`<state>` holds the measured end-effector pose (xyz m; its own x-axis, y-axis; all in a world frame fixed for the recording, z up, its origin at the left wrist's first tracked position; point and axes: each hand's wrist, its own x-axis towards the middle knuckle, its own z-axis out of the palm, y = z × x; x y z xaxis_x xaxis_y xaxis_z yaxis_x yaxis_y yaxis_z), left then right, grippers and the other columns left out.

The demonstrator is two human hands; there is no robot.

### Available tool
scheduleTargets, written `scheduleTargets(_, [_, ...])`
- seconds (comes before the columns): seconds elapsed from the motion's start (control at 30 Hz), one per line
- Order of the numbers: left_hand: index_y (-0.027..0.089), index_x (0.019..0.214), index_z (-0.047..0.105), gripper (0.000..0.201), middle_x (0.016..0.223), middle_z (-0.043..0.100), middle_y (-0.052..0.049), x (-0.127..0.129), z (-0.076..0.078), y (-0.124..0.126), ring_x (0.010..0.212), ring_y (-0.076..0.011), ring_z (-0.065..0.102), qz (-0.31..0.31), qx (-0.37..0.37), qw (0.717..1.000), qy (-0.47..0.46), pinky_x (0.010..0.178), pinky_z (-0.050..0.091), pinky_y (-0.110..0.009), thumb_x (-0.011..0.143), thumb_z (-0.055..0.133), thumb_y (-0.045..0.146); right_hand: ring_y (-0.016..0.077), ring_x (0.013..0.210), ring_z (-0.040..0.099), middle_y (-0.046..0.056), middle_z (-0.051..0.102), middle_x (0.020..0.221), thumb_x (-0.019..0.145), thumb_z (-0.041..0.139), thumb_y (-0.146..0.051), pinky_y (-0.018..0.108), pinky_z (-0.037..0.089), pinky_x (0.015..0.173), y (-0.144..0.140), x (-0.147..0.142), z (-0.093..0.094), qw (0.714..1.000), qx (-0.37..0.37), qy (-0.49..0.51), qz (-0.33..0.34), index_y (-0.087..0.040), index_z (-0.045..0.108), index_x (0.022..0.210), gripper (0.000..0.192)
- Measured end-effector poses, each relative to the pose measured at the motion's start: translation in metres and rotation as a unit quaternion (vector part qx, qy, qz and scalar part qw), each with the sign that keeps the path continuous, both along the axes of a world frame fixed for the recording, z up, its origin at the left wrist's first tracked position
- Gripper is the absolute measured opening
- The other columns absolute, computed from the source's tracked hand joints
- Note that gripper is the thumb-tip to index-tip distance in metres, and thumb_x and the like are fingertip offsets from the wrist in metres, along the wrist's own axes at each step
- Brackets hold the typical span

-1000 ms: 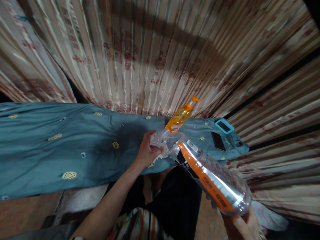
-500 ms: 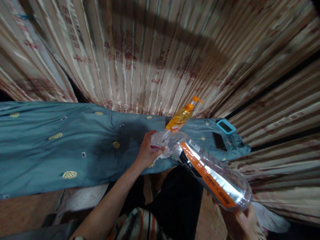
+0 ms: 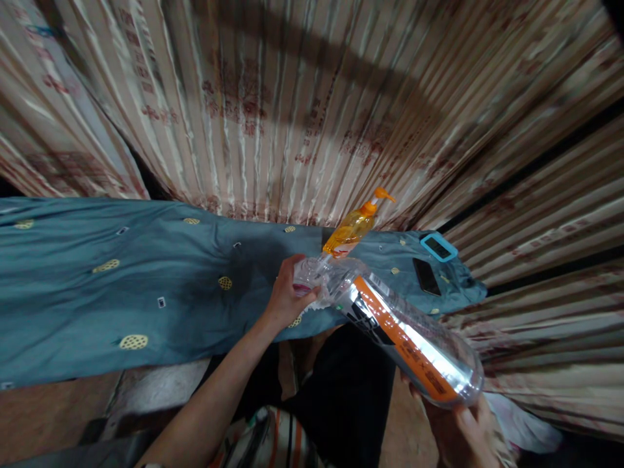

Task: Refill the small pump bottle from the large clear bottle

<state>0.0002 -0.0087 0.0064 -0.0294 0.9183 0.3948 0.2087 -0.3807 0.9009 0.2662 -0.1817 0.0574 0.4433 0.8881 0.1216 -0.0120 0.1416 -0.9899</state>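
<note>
My right hand (image 3: pixel 463 422) grips the base of a large clear plastic bottle (image 3: pixel 404 338) with an orange, silver and black label. The bottle is tilted, its neck end pointing up and to the left. My left hand (image 3: pixel 287 292) is closed on a clear, crinkled plastic packet (image 3: pixel 306 276) with a pinkish patch and a jagged lower edge. This packet meets the bottle's neck end; where one stops and the other starts is hard to make out. Just behind them stands a pump bottle (image 3: pixel 350 229) of amber liquid with an orange pump head.
Teal cloth with pineapple prints (image 3: pixel 195 312) covers the long surface before me. Toward its right end lie a dark phone (image 3: pixel 427 276) and a blue-framed device with a dark screen (image 3: pixel 439 247). Pleated patterned curtains (image 3: pixel 292 117) hang behind and to the right.
The large bottle's base and my right hand have shifted slightly to the left. My left hand keeps its place with the packet.
</note>
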Motion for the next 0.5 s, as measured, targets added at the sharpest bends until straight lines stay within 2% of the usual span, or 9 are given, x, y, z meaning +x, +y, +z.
scheduleTargets(0.1, [0.021, 0.129, 0.049, 0.065, 0.124, 0.062, -0.010, 0.001, 0.001, 0.000, 0.116, -0.0283, 0.063, 0.008, 0.003, 1.000, 0.003, 0.103, 0.052, -0.048, 0.072, 0.078, 0.034, 0.0237, 0.072, 0.071, 0.013, 0.064, 0.134, 0.062, 0.081, -0.046, 0.034, 0.054, 0.056, 0.004, 0.012, -0.010, 0.999, 0.031, 0.008, 0.010, -0.030, 0.055, 0.143, 0.086])
scheduleTargets(0.2, [0.021, 0.128, 0.049, 0.066, 0.123, 0.062, -0.010, 0.001, 0.001, 0.000, 0.114, -0.0287, 0.064, 0.015, -0.002, 1.000, 0.007, 0.101, 0.053, -0.049, 0.071, 0.078, 0.034, 0.0249, 0.075, 0.072, 0.013, 0.068, 0.125, 0.059, 0.085, -0.044, 0.038, 0.059, 0.066, 0.007, 0.012, -0.011, 0.999, 0.035, 0.016, -0.007, -0.027, 0.058, 0.139, 0.087])
scheduleTargets(0.33, [0.021, 0.129, 0.049, 0.065, 0.124, 0.061, -0.010, 0.000, 0.000, -0.001, 0.116, -0.0284, 0.063, 0.010, 0.001, 1.000, 0.012, 0.103, 0.052, -0.048, 0.072, 0.078, 0.035, 0.0291, 0.093, 0.073, 0.014, 0.066, 0.131, 0.063, 0.084, -0.044, 0.042, 0.060, 0.080, 0.003, -0.002, 0.001, 1.000, 0.007, 0.017, -0.025, -0.026, 0.057, 0.139, 0.083])
scheduleTargets(0.43, [0.022, 0.130, 0.048, 0.065, 0.125, 0.061, -0.009, -0.001, -0.001, -0.001, 0.117, -0.0277, 0.062, 0.003, 0.005, 1.000, 0.009, 0.103, 0.052, -0.048, 0.073, 0.077, 0.035, 0.0316, 0.114, 0.067, 0.015, 0.061, 0.140, 0.068, 0.082, -0.045, 0.040, 0.060, 0.082, -0.001, -0.011, 0.010, 0.999, -0.015, 0.021, -0.028, -0.025, 0.055, 0.142, 0.081])
scheduleTargets(0.5, [0.023, 0.130, 0.048, 0.065, 0.125, 0.060, -0.009, -0.001, -0.002, -0.001, 0.117, -0.0277, 0.062, 0.000, 0.006, 1.000, 0.007, 0.104, 0.051, -0.049, 0.073, 0.077, 0.034, 0.0331, 0.123, 0.063, 0.016, 0.062, 0.139, 0.068, 0.082, -0.048, 0.039, 0.061, 0.082, -0.002, -0.013, 0.013, 0.999, -0.020, 0.023, -0.026, -0.025, 0.053, 0.143, 0.083])
